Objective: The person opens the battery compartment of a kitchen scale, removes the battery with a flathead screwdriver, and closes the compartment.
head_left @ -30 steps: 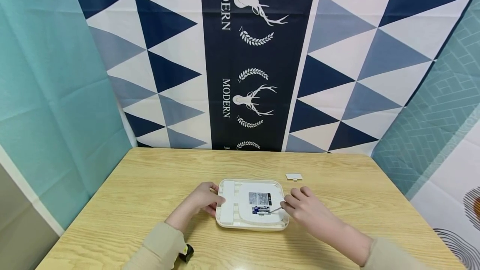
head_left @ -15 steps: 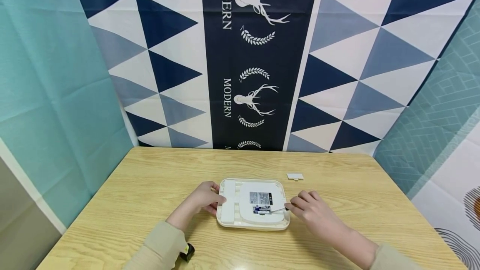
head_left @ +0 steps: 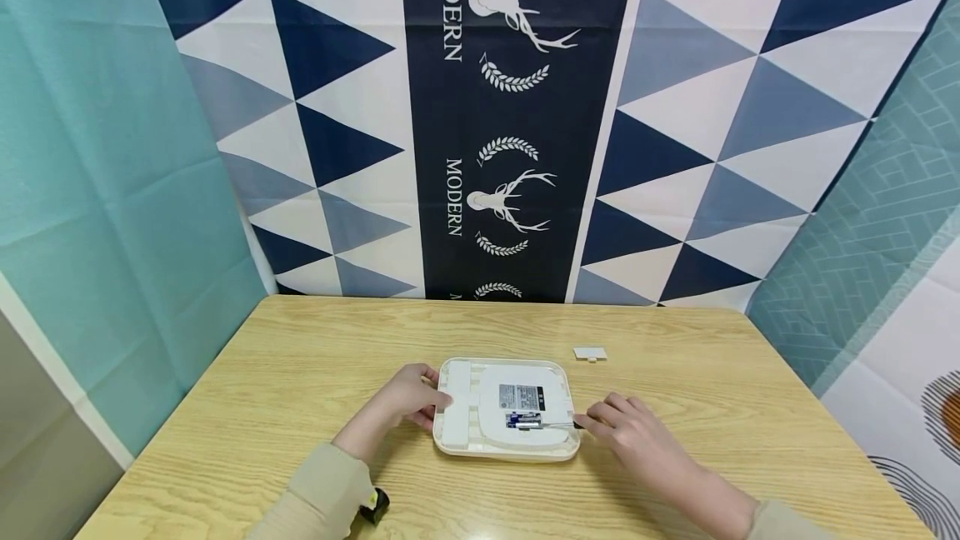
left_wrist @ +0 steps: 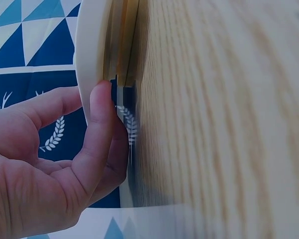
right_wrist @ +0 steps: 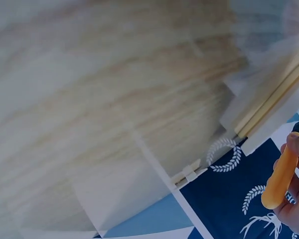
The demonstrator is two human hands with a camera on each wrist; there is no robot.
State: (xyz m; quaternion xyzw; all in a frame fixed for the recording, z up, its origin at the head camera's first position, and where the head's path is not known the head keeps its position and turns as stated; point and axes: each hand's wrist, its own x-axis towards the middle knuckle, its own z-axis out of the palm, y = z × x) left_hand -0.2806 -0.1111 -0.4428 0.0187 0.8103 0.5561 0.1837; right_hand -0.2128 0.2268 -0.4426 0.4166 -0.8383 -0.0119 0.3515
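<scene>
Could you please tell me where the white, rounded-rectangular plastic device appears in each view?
Head: the white, rounded-rectangular plastic device lies below the picture's centre, its label side showing.
Left wrist: the device is edge-on at the top, left of centre.
Right wrist: the device is edge-on at the right border, around mid-height.
Shared landmark: the navy fabric panel printed with white leaf wreaths.

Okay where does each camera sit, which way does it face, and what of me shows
Head: worn on the head, facing forward and down at the device, table and cloth; left hand, right hand and forearms show.
Left wrist: on that wrist, facing past the left hand, seen gripping the device's edge, toward the cloth; table fills the right side.
Right wrist: on that wrist, facing table and cloth; part of the right hand, holding the tool, shows at the right edge.
Both wrist views share the device, table and cloth.
</scene>
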